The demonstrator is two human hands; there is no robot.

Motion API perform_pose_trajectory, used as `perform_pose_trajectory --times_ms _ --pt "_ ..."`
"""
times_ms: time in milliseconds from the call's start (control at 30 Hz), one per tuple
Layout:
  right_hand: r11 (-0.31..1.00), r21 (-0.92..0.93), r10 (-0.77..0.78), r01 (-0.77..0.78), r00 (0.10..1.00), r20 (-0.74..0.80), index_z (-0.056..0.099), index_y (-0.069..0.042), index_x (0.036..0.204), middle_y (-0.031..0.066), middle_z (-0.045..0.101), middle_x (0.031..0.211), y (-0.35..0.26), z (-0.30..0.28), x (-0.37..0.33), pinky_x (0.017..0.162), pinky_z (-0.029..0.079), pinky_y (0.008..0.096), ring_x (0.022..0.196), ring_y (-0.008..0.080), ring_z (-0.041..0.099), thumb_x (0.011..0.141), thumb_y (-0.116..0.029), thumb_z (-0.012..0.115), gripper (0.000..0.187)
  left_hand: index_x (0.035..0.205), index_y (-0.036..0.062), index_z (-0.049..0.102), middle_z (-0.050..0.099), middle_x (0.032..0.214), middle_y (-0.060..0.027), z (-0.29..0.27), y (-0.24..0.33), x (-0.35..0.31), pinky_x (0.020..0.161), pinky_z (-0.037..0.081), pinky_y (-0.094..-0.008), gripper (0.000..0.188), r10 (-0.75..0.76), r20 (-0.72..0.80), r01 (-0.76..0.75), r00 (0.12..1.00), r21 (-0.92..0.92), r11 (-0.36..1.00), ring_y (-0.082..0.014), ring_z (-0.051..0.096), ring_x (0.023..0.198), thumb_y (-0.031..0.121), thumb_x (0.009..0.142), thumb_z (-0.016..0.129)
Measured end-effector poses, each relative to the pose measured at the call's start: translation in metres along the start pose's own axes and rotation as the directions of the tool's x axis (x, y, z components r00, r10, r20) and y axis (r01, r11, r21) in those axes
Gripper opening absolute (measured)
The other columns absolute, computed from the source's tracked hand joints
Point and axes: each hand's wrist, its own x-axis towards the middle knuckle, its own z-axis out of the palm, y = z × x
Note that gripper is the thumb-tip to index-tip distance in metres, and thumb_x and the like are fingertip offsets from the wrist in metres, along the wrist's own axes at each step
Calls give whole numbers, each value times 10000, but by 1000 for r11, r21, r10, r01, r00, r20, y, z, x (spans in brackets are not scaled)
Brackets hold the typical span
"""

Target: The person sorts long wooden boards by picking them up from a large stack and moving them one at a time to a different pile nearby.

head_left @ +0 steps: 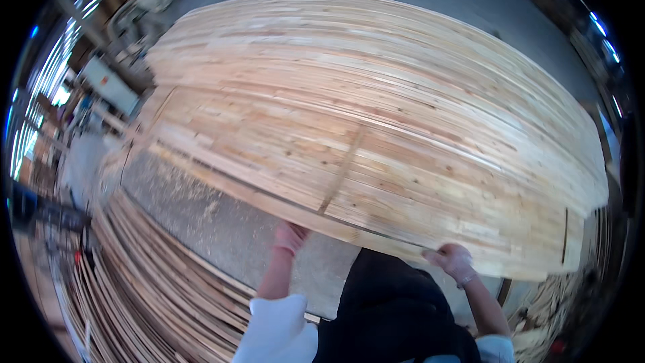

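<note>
Both hands are at the near edge of a big pale wood panel (269,134). Left hand (291,236) reaches up to the underside of the long board (342,228) on that edge; fingers partly hidden, can't tell if they grip or just support. Right hand (453,261) is curled and looks closed on the same board, further right; slightly blurred.

The long board runs along the person's side of the panel, with a dark narrow gap between the two over much of its length. A brown strip (344,168) crosses the panel near mid-length. A second wide panel (376,60) sits beyond the first.

Step, as a judgement: handling or lining up the near edge, hands spread well apart. Next move calls for a firm grip at both points and even effort, so the board doesn't skew or the gap open unevenly.

Around: bare floor (255,242) with shavings (208,195) under the near side, a pile of thin strips (161,275) to the left, wood scraps (551,309) lower right.
</note>
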Motion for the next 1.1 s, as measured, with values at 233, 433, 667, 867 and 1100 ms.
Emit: perform_pose_trajectory --times_ms 233,433,667,867,1100 --pt "929 151 -366 337 891 267 645 -121 1084 152 653 990 -87 55 48 823 470 420 951 327 608 808 -571 521 542 1250 76 509 581 1199 -68 73 -191 -89 993 421 -335 382 -608 431 -8 667 820 573 -242 555 1085 180 888 571" --pt "800 222 -592 557 793 142 584 -119 1173 162 635 1062 -126 78 59 864 459 410 1002 329 595 802 -491 576 526 1235 57 525 596 1164 -70 33 -176 -76 957 452 -351 358 -474 540 -355 695 832 427 -224 567 1077 224 917 534" --pt "928 337 -232 161 956 182 579 -114 1208 123 628 1144 22 80 82 936 432 358 1082 270 581 806 -503 559 560 956 51 589 627 836 -68 9 -77 -66 875 486 -452 357 -246 126 155 961 492 857 -223 601 774 397 871 604" --pt "731 601 184 -324 941 283 644 -83 1034 50 656 892 141 66 101 706 503 309 781 183 618 852 -417 556 390 940 118 602 635 824 -25 -34 7 -20 854 498 -444 408 110 98 -133 989 272 953 -204 617 780 513 883 519" --pt "-247 848 100 -469 858 503 607 -139 817 5 602 647 252 106 223 442 370 247 491 135 507 844 -359 598 222 967 150 603 639 894 -62 -59 -62 -18 767 494 -415 410 51 -407 33 912 198 980 -240 596 784 516 904 428"
